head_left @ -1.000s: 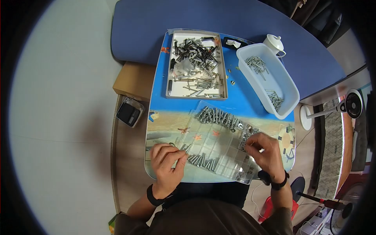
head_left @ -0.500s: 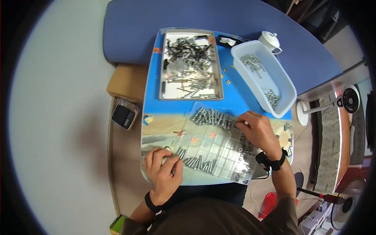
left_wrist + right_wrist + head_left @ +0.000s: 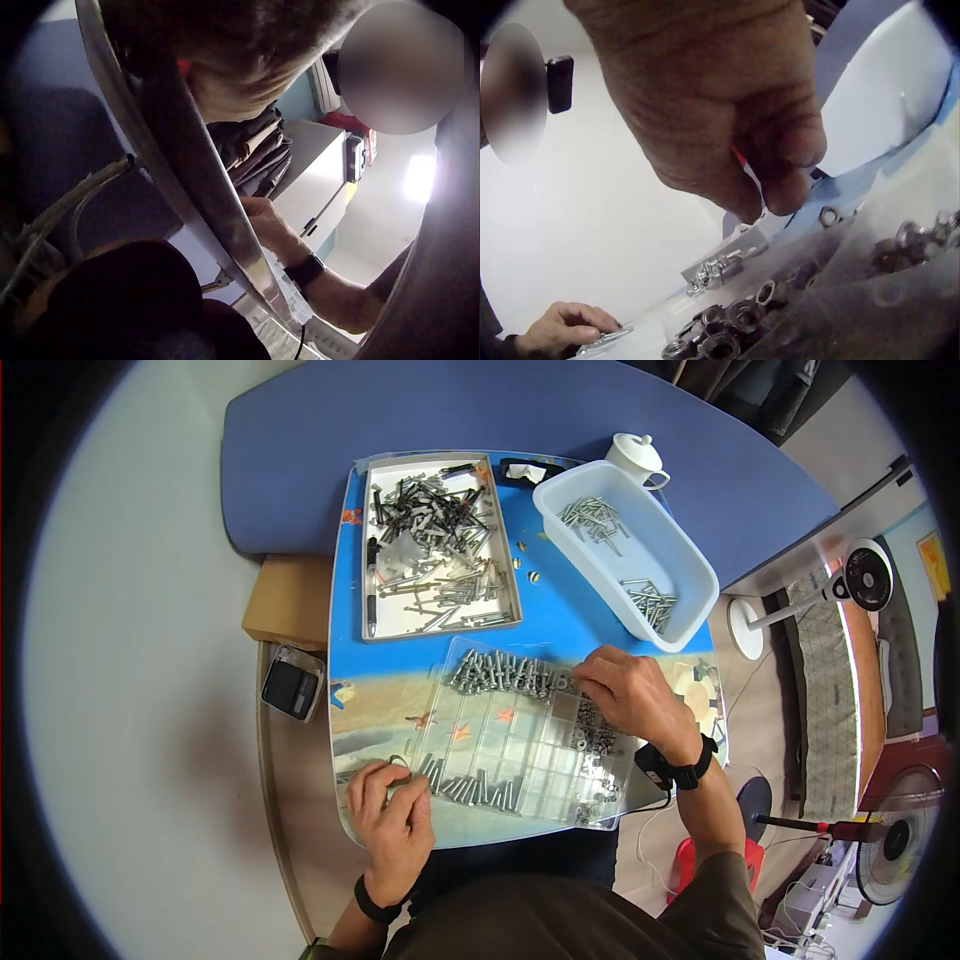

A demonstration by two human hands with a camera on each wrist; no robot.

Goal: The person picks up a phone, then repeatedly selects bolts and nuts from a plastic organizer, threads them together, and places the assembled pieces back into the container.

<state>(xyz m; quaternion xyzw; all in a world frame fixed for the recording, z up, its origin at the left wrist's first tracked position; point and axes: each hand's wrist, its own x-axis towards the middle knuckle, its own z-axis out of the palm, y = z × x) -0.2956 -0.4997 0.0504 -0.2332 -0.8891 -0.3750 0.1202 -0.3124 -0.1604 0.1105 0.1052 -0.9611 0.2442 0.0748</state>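
A clear compartment organizer (image 3: 480, 735) lies at an angle on the table. Bolts (image 3: 500, 675) fill its far row, and more bolts (image 3: 480, 790) lie along its near left side. Small nuts (image 3: 724, 330) sit in the right-hand compartments. Over the organizer's far right corner is my right hand (image 3: 630, 695), fingers bent and tips close together just above the compartments; cannot tell whether a small part is between them. My left hand (image 3: 392, 830) rests at the near left corner, fingers loosely bent, fingertips beside the bolts.
A shallow box (image 3: 440, 630) of mixed screws and black parts stands at the back left. To its right are a white plastic tub (image 3: 690, 585) with two piles of screws and a lidded white cup (image 3: 637, 457). A small fan (image 3: 868, 575) stands farther right.
My right hand has moved from the middle of the right-hand compartments to the far right corner. The left hand has shifted little, fingers still by the near bolts. The head view has turned slightly.
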